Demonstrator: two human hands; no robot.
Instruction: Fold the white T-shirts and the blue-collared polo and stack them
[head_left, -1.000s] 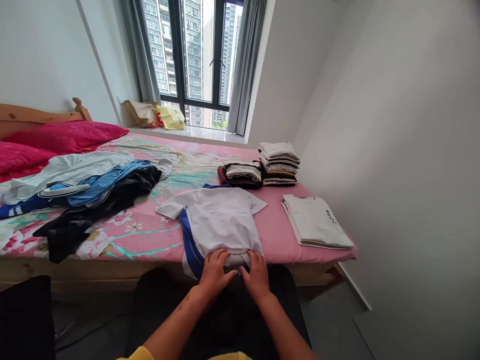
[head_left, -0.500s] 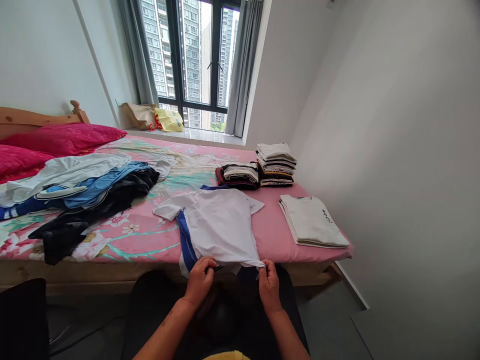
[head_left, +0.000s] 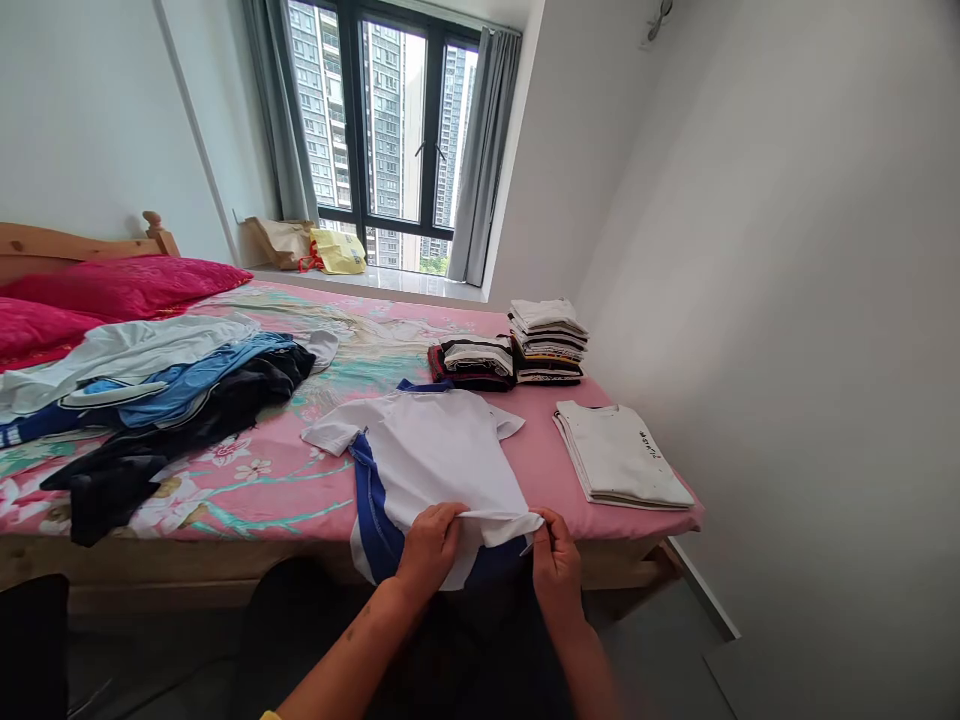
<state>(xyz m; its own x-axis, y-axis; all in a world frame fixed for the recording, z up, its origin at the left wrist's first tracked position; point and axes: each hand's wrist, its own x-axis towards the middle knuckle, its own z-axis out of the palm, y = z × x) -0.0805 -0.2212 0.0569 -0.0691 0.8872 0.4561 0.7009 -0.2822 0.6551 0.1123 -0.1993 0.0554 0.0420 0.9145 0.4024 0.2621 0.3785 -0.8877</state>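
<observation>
A white T-shirt with blue side panels (head_left: 439, 455) lies spread on the near edge of the bed (head_left: 285, 480), its hem hanging over the side. My left hand (head_left: 429, 548) pinches the hem near its middle. My right hand (head_left: 556, 562) pinches the hem's right corner, lifted slightly off the mattress. Both hands are closed on the fabric.
A heap of unfolded clothes (head_left: 150, 390) covers the bed's left side by pink pillows (head_left: 127, 285). Two stacks of folded clothes (head_left: 547, 340) stand at the far right, a folded white shirt (head_left: 621, 455) nearer. A grey wall runs close on the right. Bags (head_left: 315, 245) sit on the window sill.
My hands went from pressing flat on the shirt's lower part to gripping its hem, then spread apart and lifted the right corner.
</observation>
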